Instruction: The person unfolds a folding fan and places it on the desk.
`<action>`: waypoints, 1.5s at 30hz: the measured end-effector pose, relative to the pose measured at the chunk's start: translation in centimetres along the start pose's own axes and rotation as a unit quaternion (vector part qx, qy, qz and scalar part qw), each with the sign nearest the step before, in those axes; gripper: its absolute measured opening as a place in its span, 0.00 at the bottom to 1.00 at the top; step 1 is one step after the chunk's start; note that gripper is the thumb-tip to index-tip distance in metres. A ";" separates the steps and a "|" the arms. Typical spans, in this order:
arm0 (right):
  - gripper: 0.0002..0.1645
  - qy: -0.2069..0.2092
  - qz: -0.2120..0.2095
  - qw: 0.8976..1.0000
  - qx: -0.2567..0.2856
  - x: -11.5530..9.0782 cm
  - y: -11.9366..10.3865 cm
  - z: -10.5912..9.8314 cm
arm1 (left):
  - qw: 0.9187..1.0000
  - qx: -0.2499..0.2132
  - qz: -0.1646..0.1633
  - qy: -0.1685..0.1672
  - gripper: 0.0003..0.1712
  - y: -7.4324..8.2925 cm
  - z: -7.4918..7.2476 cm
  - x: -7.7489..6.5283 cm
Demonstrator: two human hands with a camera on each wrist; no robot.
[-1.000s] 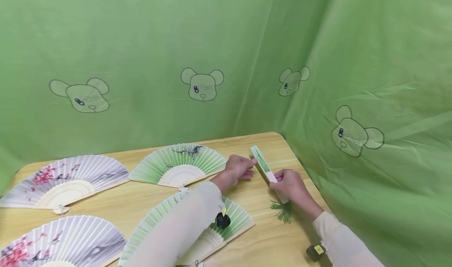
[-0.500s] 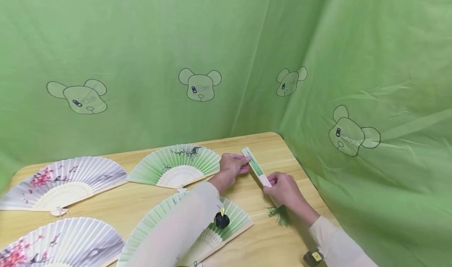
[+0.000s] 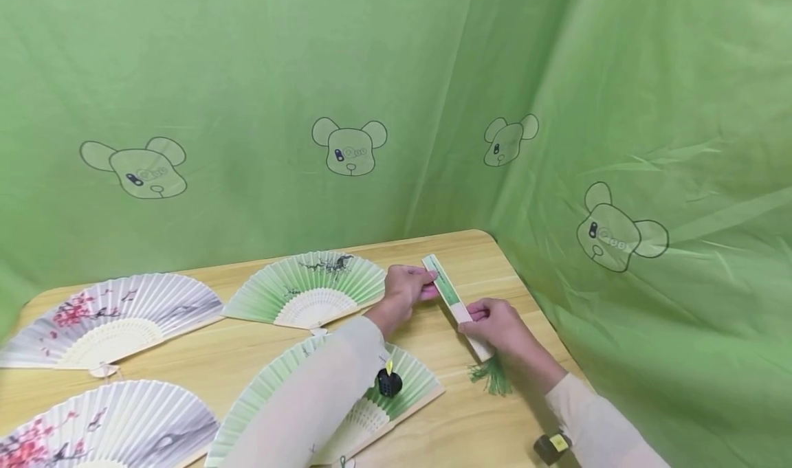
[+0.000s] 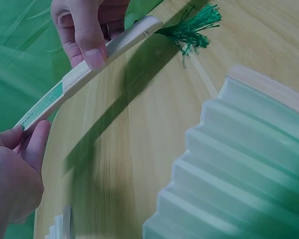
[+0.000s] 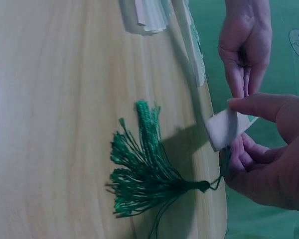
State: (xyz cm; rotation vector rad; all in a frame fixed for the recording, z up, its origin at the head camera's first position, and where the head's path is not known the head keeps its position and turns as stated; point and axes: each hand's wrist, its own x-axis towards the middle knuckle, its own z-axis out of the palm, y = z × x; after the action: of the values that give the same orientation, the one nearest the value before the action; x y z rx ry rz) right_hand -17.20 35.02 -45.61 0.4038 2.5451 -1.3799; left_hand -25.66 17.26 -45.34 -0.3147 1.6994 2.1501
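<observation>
A folded hand fan, pale wood with a green cloth band, is held over the right part of the table. My left hand pinches its far end between thumb and fingers, as the left wrist view also shows at the left fingertips. Nearer its rivet end, my right hand grips the fan with thumb on top and fingers beneath. A green tassel hangs from that end. Under my left forearm lies a spread green fan, partly covered by the sleeve.
Another spread green fan lies behind my left arm. Two spread grey-white fans with pink blossoms, one farther back and one nearer, lie at left. Green cloth stands behind and right of the wooden table.
My left thumb has come from the fan's side onto its far end, and the fingers now pinch it. The folded fan has shifted slightly left. The spread fans lie as before.
</observation>
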 end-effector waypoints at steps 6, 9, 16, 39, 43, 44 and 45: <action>0.24 -0.055 -0.019 0.996 0.066 0.7 0.2 -0.6 | 1.000 0.008 0.009 -0.007 0.09 0.2 -0.7 0.2; 0.24 -0.071 -0.026 0.994 0.074 0.9 0.2 -0.8 | 1.000 0.011 0.008 -0.011 0.08 0.4 -1.0 0.2; 0.24 -0.108 -0.014 0.988 0.113 1.2 -0.6 -0.7 | 1.000 0.016 0.007 -0.020 0.08 1.2 -1.8 0.2; 0.22 -0.168 -0.025 0.979 0.116 -0.1 -4.2 1.3 | 0.999 0.020 -0.013 -0.029 0.13 2.9 -5.7 -1.5; 0.21 -0.169 -0.028 0.978 0.116 -0.6 -5.0 1.7 | 0.999 0.002 -0.012 -0.034 0.14 3.2 -6.4 -2.0; 0.21 -0.171 -0.030 0.978 0.116 -0.8 -5.2 1.8 | 0.999 0.000 -0.011 -0.037 0.15 3.3 -6.6 -2.2; 0.21 -0.172 -0.031 0.978 0.116 -1.0 -5.4 1.9 | 0.999 -0.004 -0.011 -0.039 0.15 3.4 -6.8 -2.3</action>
State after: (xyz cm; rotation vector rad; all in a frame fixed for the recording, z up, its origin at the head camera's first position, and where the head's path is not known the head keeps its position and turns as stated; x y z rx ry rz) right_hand -18.00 30.51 -42.11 0.1073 2.1445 -1.6169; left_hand -25.41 9.61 -43.03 -0.2460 1.6374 2.1248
